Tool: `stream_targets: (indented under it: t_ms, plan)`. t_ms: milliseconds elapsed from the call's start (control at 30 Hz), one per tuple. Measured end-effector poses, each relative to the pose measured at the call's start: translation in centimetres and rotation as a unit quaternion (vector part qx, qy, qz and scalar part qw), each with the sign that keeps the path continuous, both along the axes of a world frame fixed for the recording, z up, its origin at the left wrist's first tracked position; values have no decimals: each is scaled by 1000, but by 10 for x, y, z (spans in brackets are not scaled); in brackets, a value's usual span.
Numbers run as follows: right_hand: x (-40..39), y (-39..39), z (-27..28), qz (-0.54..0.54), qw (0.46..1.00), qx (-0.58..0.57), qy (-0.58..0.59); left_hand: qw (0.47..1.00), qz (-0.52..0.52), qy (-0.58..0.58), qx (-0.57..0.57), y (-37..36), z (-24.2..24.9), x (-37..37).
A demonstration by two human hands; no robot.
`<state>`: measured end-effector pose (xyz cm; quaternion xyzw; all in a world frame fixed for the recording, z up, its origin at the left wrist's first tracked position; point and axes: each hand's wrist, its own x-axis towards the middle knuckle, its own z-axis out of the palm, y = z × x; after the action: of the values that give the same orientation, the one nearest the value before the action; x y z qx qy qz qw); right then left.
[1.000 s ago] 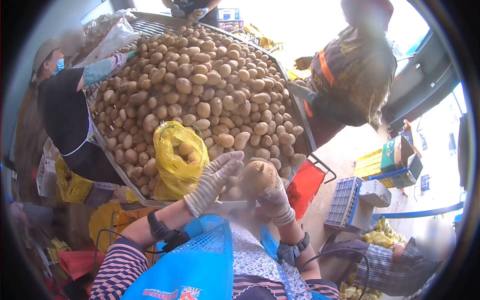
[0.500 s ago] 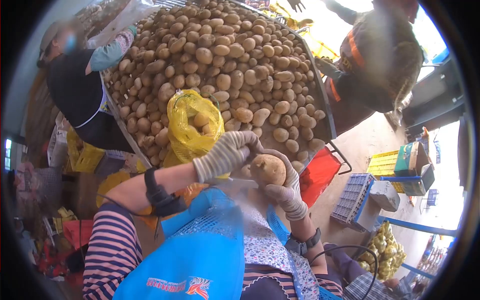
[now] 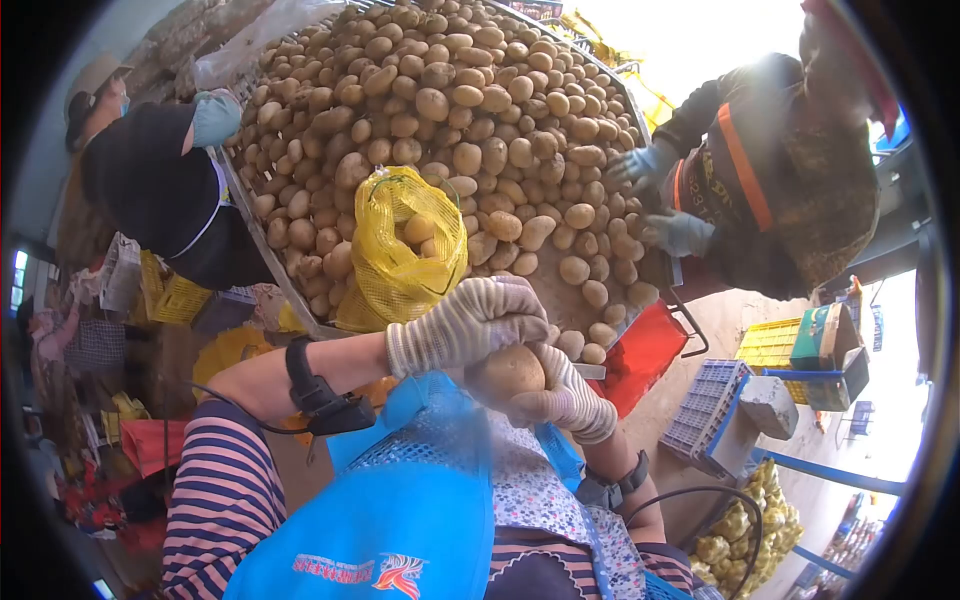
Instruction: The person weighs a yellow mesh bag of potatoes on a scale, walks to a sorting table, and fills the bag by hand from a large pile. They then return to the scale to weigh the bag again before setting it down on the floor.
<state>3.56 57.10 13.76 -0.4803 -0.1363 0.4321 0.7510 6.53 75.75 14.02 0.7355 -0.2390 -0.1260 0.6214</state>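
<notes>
Right hand (image 3: 573, 400) grasps a potato (image 3: 507, 376) near the heaped table (image 3: 548, 287); curled left hand (image 3: 475, 322), contents unclear; crate (image 3: 704, 402) right.

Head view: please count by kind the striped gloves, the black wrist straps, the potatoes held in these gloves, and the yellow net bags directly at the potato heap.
Striped gloves: 2
Black wrist straps: 2
Held potato: 1
Yellow net bag: 1
Total: 6

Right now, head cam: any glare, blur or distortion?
Head view: background blown out top right and far right; dark fisheye vignette all round; hazy smears over the blue apron's upper part and the right-side worker; potato heap fairly sharp.
</notes>
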Motion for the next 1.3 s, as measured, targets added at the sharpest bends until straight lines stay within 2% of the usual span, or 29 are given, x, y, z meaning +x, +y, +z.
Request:
stream_targets:
  t_ms: [100, 133, 167, 233, 300, 367, 400, 433, 500, 600, 633, 667, 700, 767, 833, 867, 900, 967, 1000, 1033, 1067, 1100, 1133, 1167, 1233, 1267, 1300]
  plan:
    - [-7, -1, -14, -26, 998, 19, 61, 998, 11, 56, 0, -4, -8, -6]
    - [-8, 2, -22, -42, 997, 12, 63, 977, 58, 175, -105, -6, -7, -6]
    - [-7, 2, -25, -42, 997, 13, 58, 929, 103, 289, -207, -8, -6, -5]
    - [-10, 5, -27, -124, 989, 62, 52, 928, 67, 285, -230, 3, -6, -6]
    - [-9, 4, -26, -146, 985, 74, 58, 946, -3, 279, -163, 11, -6, -11]
    - [-8, 5, -29, -164, 985, 47, 17, 949, 5, 278, -147, -2, 0, -26]
    - [-7, 9, -38, -176, 981, -3, -77, 932, 36, 311, -182, -10, -3, -33]
    - [-8, 14, -39, -174, 982, -2, -76, 912, 66, 343, -216, -14, -5, -37]
    - [-10, 25, -39, -236, 971, 35, -16, 904, 92, 337, -245, -12, -15, -37]
    - [-10, 32, -50, -249, 959, 116, 71, 893, 87, 326, -299, -6, -13, -37]
    - [-7, 34, -54, -255, 947, 165, 105, 926, 77, 266, -257, -5, -7, -41]
    - [-5, 39, -55, -267, 946, 137, 123, 953, 66, 203, -215, -3, -3, -38]
    - [-2, 43, -58, -273, 950, 113, 100, 954, 61, 198, -218, 3, -3, -31]
    - [4, 51, -49, -265, 954, 123, 72, 862, 6, 341, -375, 18, -6, -20]
    - [8, 69, -42, -296, 948, 111, 39, 864, 35, 350, -361, 24, -6, -14]
    - [9, 76, -39, -329, 939, 102, 10, 909, 75, 293, -288, 24, -8, -11]
    - [13, 79, -34, -322, 942, 99, 12, 943, 114, 234, -209, 25, -10, -8]
    - [23, 82, -24, -270, 963, 20, -3, 950, 119, 211, -200, 32, -14, -6]
    - [25, 89, -66, -322, 944, 50, -52, 929, 93, 244, -262, 37, -15, -5]
    - [29, 87, -62, -323, 944, 49, -54, 903, 67, 276, -322, 42, -18, -4]
    - [35, 81, -51, -257, 951, 151, 83, 869, 57, 352, -344, 50, -26, -5]
    - [40, 79, -39, -184, 926, 247, 216, 868, 53, 353, -345, 55, -30, -6]
    - [42, 91, -21, -252, 941, 158, 161, 846, 41, 356, -395, 59, -27, -5]
    - [43, 98, -20, -254, 942, 156, 156, 822, 29, 355, -445, 63, -24, -4]
    - [47, 108, -23, -333, 904, 122, 240, 818, 60, 348, -454, 70, -16, 3]
    - [48, 103, -25, -250, 935, 115, 225, 877, 67, 279, -386, 75, -9, 4]
    - [50, 106, -26, -248, 936, 115, 223, 924, 73, 206, -313, 80, -6, 4]
